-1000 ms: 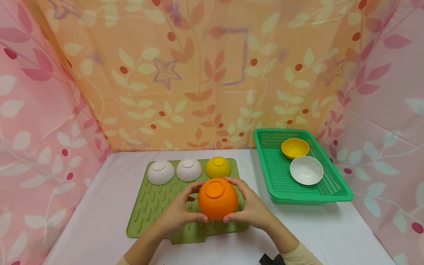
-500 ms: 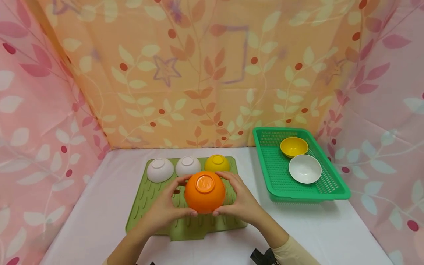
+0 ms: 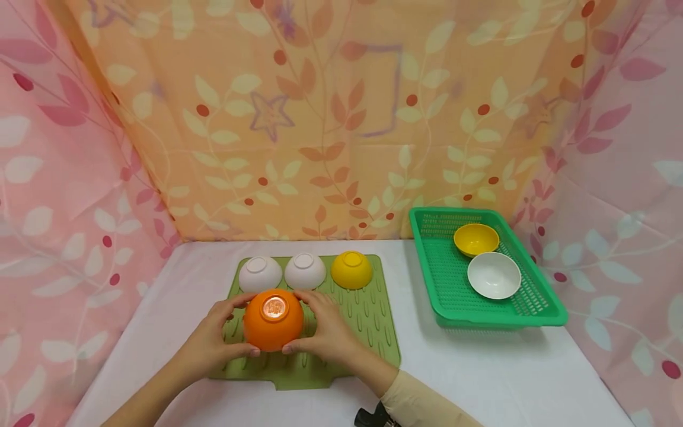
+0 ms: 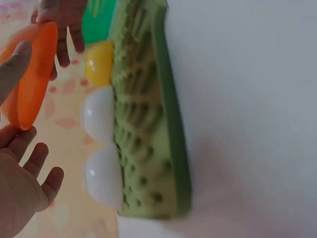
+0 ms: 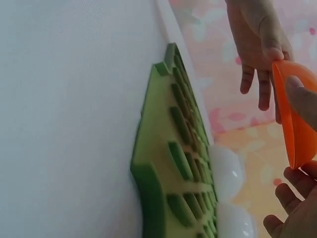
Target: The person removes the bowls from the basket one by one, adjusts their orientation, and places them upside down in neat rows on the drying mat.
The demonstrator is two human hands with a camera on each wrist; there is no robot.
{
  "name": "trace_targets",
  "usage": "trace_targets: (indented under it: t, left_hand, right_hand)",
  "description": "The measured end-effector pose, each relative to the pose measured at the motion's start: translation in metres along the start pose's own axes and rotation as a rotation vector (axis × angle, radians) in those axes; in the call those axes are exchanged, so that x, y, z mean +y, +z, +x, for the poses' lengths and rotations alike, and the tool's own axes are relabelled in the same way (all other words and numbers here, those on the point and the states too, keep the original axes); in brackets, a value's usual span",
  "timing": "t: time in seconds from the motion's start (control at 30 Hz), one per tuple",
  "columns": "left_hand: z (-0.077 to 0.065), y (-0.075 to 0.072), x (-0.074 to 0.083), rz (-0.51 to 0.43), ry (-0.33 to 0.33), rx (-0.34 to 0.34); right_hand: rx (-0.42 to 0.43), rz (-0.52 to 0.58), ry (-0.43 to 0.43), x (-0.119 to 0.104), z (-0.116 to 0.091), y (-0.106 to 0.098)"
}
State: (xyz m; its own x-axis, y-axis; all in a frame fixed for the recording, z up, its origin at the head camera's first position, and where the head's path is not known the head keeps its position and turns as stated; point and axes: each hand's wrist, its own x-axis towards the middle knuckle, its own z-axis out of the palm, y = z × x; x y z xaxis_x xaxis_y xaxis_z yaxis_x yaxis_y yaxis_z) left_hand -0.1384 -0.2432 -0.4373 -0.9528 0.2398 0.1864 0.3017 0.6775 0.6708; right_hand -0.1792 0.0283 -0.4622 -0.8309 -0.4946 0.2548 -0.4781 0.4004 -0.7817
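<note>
Between my two hands is an upside-down orange bowl (image 3: pixel 273 329), its round foot facing up. My left hand (image 3: pixel 217 339) grips its left side, with the thumb at the near rim. On the right side my right hand (image 3: pixel 326 332) holds it the same way. Both wrist views show the bowl raised above the green drying mat (image 3: pixel 368 332). Along the mat's far edge sit two white bowls (image 3: pixel 259 274) and a yellow bowl (image 3: pixel 352 271), all mouth down. The orange bowl hides part of the mat's left half in the head view.
To the right stands a green plastic basket (image 3: pixel 443 290). Inside it lie another yellow bowl (image 3: pixel 476 239) and a white bowl (image 3: pixel 494 275), both mouth up. Patterned cloth (image 3: pixel 331 118) hangs behind and at both sides of the white table (image 3: pixel 453 379).
Both hands have carried the orange bowl leftward, from in front of the yellow bowl to in front of the white bowls. The other bowls and the basket stay in place.
</note>
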Motion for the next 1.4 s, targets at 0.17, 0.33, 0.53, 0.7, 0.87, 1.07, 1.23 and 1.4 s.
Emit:
trace_targets:
  t: [0.17,0.33,0.53,0.7,0.87,1.07,1.23,1.4]
  left_hand:
    - [-0.004,-0.012,-0.032,0.02,-0.004,-0.026]
    - [-0.004,-0.018,-0.063,0.05,-0.043,-0.067]
    - [0.002,-0.019,-0.087,0.066,-0.049,-0.101]
    - [0.006,-0.017,-0.097,0.105,-0.068,-0.138]
    - [0.009,-0.014,-0.104,0.174,-0.064,-0.137]
    - [0.012,-0.013,-0.105,0.216,-0.06,-0.148]
    - [0.011,-0.02,-0.095,0.215,-0.076,-0.172]
    - [0.016,-0.027,-0.083,0.13,-0.015,-0.138]
  right_hand:
    - [-0.018,-0.056,0.058,-0.006,0.017,0.025]
    - [-0.048,-0.171,0.057,-0.006,0.037,0.047]
    - [-0.074,-0.28,0.092,0.005,0.051,0.07]
    - [-0.085,-0.331,0.117,0.012,0.055,0.082]
    - [-0.08,-0.391,0.113,0.014,0.058,0.088]
    - [-0.077,-0.44,0.102,0.012,0.059,0.089]
    - [-0.083,-0.466,0.091,0.011,0.059,0.089]
    - [-0.096,-0.51,0.081,0.01,0.058,0.087]
